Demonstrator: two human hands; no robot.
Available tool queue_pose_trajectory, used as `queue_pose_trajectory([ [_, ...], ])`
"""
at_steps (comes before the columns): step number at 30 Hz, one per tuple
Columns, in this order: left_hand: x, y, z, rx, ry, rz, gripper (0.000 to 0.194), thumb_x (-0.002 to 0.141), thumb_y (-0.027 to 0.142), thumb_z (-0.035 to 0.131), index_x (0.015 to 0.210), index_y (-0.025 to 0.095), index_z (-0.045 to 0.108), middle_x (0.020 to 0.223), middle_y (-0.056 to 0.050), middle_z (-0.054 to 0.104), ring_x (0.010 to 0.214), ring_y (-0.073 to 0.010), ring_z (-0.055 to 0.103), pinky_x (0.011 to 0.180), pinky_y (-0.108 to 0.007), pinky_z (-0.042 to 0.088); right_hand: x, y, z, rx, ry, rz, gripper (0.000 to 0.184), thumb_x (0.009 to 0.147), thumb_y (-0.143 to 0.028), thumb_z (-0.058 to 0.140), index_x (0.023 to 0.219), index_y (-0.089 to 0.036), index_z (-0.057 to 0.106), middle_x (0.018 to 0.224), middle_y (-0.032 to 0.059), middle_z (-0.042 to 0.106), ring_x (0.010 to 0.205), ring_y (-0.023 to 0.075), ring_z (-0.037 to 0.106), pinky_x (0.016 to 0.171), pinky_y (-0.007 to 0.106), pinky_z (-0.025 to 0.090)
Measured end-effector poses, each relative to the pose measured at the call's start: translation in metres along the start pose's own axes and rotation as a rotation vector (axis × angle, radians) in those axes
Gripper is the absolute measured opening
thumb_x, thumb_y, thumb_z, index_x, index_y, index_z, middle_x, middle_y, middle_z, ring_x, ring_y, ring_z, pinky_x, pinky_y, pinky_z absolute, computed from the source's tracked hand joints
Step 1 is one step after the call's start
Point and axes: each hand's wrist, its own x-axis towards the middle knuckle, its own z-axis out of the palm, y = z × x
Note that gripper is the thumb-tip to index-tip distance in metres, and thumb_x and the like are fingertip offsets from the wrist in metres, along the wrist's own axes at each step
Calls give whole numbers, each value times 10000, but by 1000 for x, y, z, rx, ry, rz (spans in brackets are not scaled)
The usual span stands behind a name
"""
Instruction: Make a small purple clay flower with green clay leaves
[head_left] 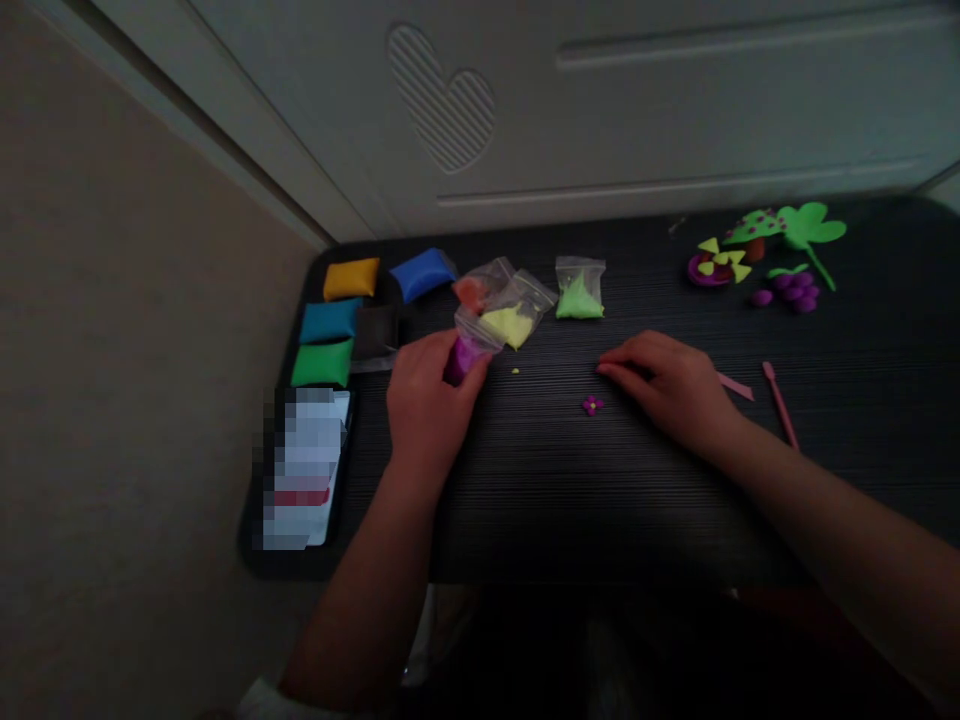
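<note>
My left hand (435, 400) is closed on a small zip bag of purple clay (466, 355), its clear top sticking up between thumb and fingers. Thumb and index finger of my right hand (664, 385) are pinched together just above the table; whatever is between them, if anything, is too small to make out. A tiny purple clay flower (592, 405) with a yellow centre lies left of and below those fingertips. Close to the left hand are zip bags of yellow clay (511, 322) and orange-red clay (472, 292). A yellow crumb (515, 371) lies between the hands.
Several wrapped clay packs, including a yellow-orange one (351, 279), and a phone (311, 465) line the left end. A light green clay bag (580, 295) lies at the back. Right are finished clay shapes, including purple grapes (796, 290), and pink tools (780, 405). A white panel (517, 120) stands behind.
</note>
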Motion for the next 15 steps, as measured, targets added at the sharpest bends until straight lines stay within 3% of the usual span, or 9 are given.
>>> queue_pose_trajectory([
  [5,2,-3,-4,145,-86,-47,362,767,378,534,1041,145,570,1018,-75,616,968,-224,516,873,-352,401,0,2,5,-81,-23,-33,172,814,-282,499,849,-188,639,832,40,628,796,169,566,732,314,441],
  [8,3,-4,-4,199,-114,-68,369,773,385,522,1040,136,571,1012,-80,613,960,-228,507,874,-343,396,-2,3,3,39,23,67,139,788,-292,537,828,-205,638,836,28,638,779,162,575,714,309,442],
  [12,3,-7,-1,231,-129,-70,373,774,395,517,1035,135,571,999,-82,613,953,-233,497,879,-344,385,-5,8,-3,530,121,364,119,725,-324,619,800,-232,622,838,7,655,743,140,591,663,282,446],
  [15,3,-10,3,229,-145,-60,386,766,403,526,1044,137,563,1007,-80,612,962,-236,490,890,-348,373,-8,10,-7,1004,133,480,99,685,-257,669,735,-230,588,791,-25,647,694,92,573,653,238,442],
])
